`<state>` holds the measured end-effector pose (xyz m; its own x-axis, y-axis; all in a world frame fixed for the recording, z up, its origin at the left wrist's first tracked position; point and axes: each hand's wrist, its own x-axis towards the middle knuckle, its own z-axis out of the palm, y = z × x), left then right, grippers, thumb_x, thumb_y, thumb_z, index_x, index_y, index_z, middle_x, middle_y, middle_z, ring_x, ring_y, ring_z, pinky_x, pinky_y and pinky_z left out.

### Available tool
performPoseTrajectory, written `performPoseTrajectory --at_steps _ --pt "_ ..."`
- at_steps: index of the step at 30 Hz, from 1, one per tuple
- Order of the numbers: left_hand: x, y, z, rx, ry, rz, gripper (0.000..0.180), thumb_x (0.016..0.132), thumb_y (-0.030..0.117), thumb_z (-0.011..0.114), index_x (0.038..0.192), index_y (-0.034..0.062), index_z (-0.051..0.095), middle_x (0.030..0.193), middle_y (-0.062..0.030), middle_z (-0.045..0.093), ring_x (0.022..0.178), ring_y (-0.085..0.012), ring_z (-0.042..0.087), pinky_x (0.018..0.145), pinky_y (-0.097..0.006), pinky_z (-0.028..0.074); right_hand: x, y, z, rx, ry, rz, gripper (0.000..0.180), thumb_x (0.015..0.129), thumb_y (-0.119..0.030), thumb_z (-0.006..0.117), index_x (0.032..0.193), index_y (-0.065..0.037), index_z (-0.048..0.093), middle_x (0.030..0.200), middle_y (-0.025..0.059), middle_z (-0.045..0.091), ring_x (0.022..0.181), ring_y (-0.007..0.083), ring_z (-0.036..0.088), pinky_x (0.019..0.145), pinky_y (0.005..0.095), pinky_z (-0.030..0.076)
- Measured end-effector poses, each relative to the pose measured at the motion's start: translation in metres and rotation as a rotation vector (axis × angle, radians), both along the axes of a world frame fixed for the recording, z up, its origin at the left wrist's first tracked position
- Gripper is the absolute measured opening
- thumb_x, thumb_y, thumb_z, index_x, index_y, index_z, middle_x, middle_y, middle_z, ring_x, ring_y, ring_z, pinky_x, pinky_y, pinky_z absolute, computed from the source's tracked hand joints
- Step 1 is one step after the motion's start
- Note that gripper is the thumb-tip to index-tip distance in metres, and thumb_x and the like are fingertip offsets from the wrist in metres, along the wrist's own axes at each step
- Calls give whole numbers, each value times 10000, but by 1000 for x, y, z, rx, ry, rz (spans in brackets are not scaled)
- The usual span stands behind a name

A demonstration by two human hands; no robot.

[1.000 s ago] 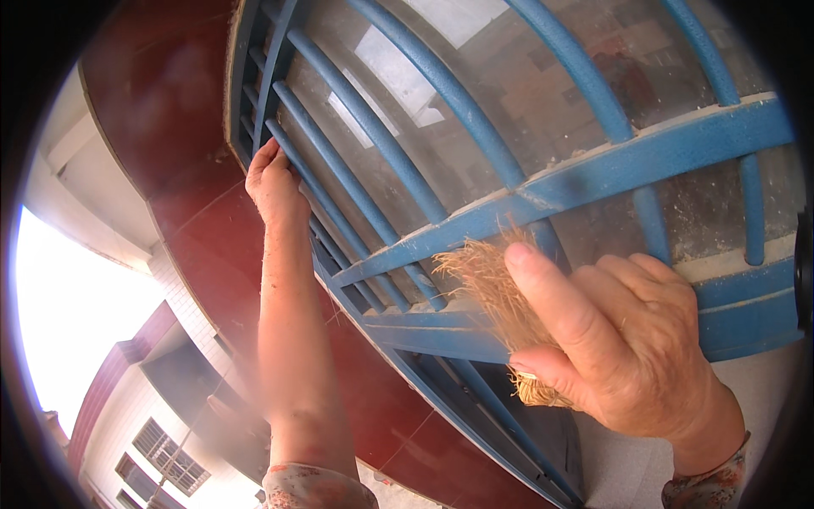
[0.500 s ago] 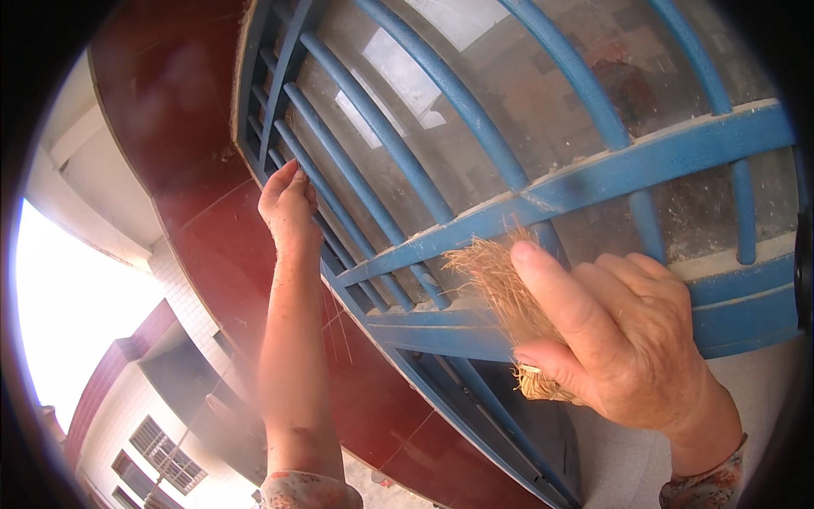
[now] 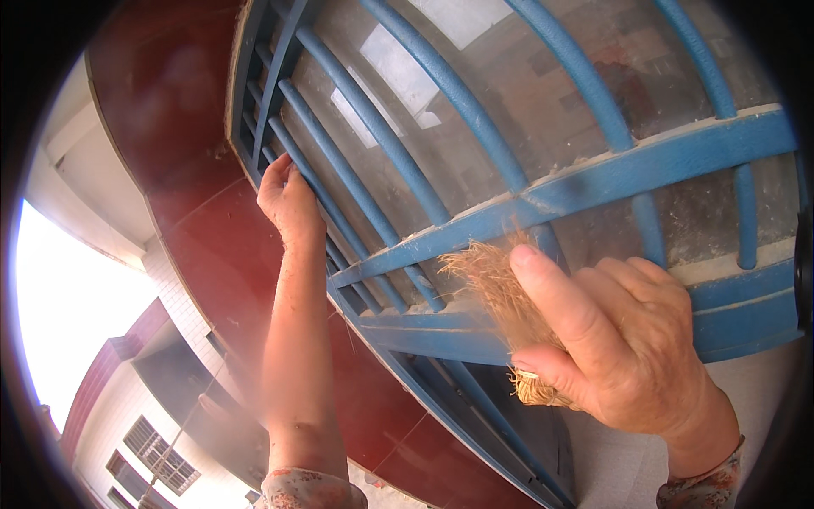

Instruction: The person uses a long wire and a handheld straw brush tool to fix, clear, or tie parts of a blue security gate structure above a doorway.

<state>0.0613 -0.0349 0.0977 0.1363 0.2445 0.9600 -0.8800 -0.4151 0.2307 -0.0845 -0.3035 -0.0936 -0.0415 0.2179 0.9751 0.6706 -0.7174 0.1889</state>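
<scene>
Just below the blue crossbar, grips a straw brush in the right hand, thumb closed against the bound end, index finger stretched out along the bundle, other fingers curled. Points the loose bristles up and leftward toward the crossbar, with the brush's long axis slanting down and rightward away from it to the bound end. Has the brush at the left side of the right hand, well apart from the left hand. Cannot tell of any contact between bristles and crossbar. Above the crossbar's left end, holds the left hand up near a slim blue bar, fingers bent and drawn close together, tips partly hidden; cannot tell of any grip on the bar there.
</scene>
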Motion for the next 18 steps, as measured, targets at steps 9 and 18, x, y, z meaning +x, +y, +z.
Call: performPoseTrajectory --at_steps 9,18 --pt "-5 -8 32 -110 38 -184 212 831 -18 512 1027 -49 585 860 -77 621 707 -117 571 606 -202 444 1 0 0 9 -19 -2 698 660 -210 737 1263 2 458 665 37 483 557 184 461 515 320 345" --pt "-19 10 33 42 164 -168 189 856 -10 487 987 19 619 825 2 601 600 -29 470 522 -134 368 -1 0 1 2 -6 7 699 657 -213 736 1258 10 457 667 41 482 559 195 467 520 328 353"
